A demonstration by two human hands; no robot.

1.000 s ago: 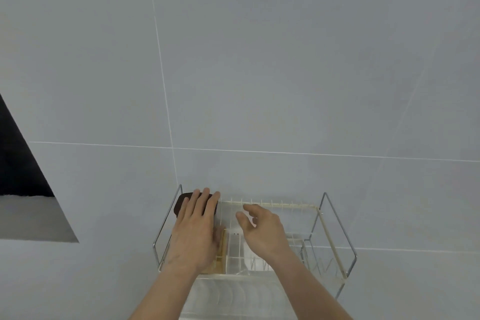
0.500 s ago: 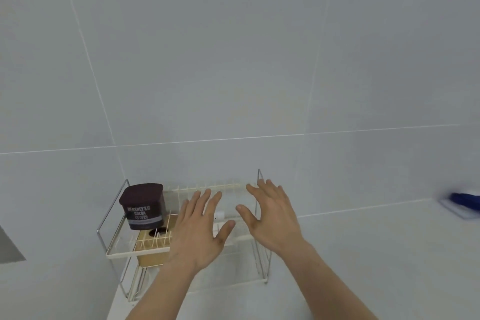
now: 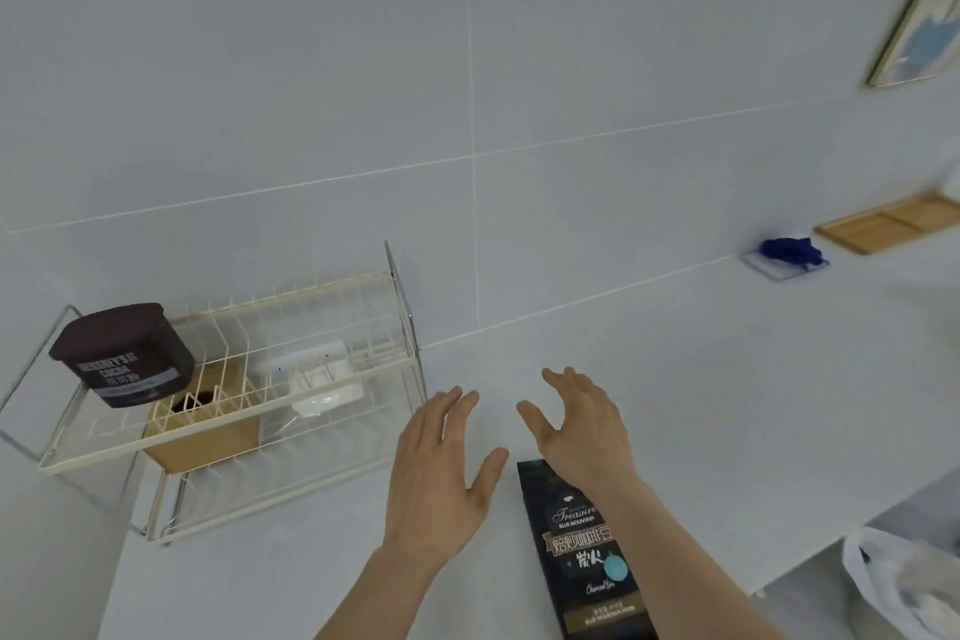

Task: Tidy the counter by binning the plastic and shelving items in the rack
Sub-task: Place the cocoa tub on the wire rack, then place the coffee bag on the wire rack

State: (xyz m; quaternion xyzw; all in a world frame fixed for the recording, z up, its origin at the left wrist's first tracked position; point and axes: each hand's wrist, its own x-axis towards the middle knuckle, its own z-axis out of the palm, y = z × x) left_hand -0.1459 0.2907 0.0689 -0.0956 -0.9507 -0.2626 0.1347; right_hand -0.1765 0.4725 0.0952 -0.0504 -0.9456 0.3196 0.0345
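Observation:
A cream two-tier wire rack [image 3: 332, 418] stands on the white counter at the left. On its top tier sits a dark brown cocoa tub [image 3: 122, 353]. Beneath that tier are a wooden box [image 3: 208, 437] and a white object [image 3: 324, 382]. A black coffee bag [image 3: 584, 551] lies flat on the counter near the front edge. My left hand [image 3: 441, 473] hovers open to the right of the rack. My right hand [image 3: 587, 431] is open too, just above the top end of the coffee bag. Neither hand holds anything.
A blue item on a small wire holder [image 3: 787, 255] sits against the back wall at the right. A wooden tray [image 3: 891, 221] lies further right. A white plastic bag [image 3: 904, 587] shows below the counter's right edge. A framed picture [image 3: 919, 10] hangs top right.
Both hands have left the rack and moved right over the counter. The view has swung right and down, bringing the coffee bag, wooden tray and plastic bag into sight.

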